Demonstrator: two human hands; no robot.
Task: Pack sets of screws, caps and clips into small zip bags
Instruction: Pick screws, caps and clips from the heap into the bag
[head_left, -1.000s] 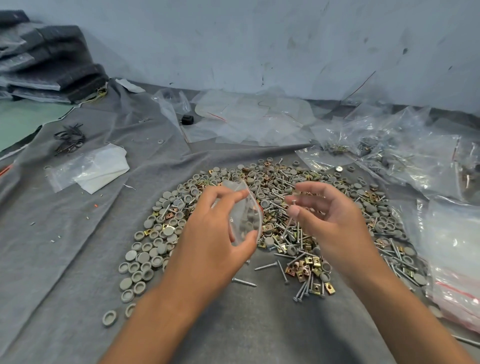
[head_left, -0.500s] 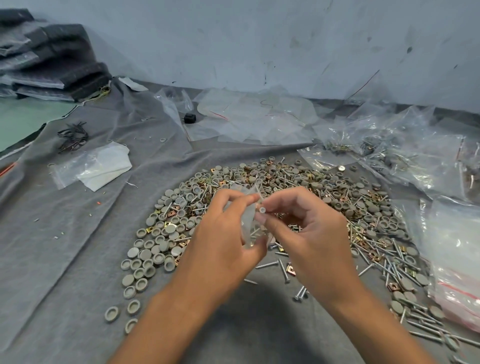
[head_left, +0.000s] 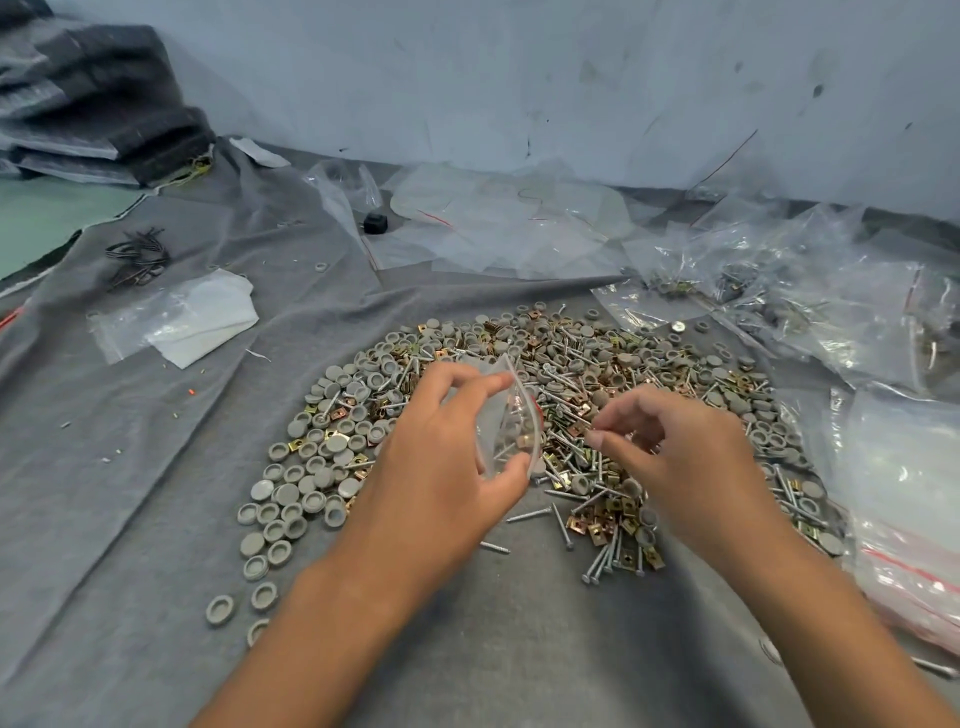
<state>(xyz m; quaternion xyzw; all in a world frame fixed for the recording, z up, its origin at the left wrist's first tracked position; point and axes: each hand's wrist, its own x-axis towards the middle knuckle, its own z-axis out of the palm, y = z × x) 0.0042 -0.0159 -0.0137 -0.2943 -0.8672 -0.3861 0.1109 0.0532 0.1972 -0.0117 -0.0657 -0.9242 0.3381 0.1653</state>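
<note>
Apart again: the right hand (head_left: 691, 457), which half a second ago met the bag mouth, has pulled back to the right and hovers over the heap, fingers curled, thumb and forefinger closed together — on a small piece or on nothing, I cannot tell. At frame centre the left hand (head_left: 441, 457) pinches the small zip bag (head_left: 506, 426) between thumb below and fingers above, bowing its mouth open toward the right so pieces drop straight in. Inside, a screw and a brass clip show. Screws, caps and clips (head_left: 571, 374) sprawl on the grey cloth (head_left: 156, 467), within easy reach.
</note>
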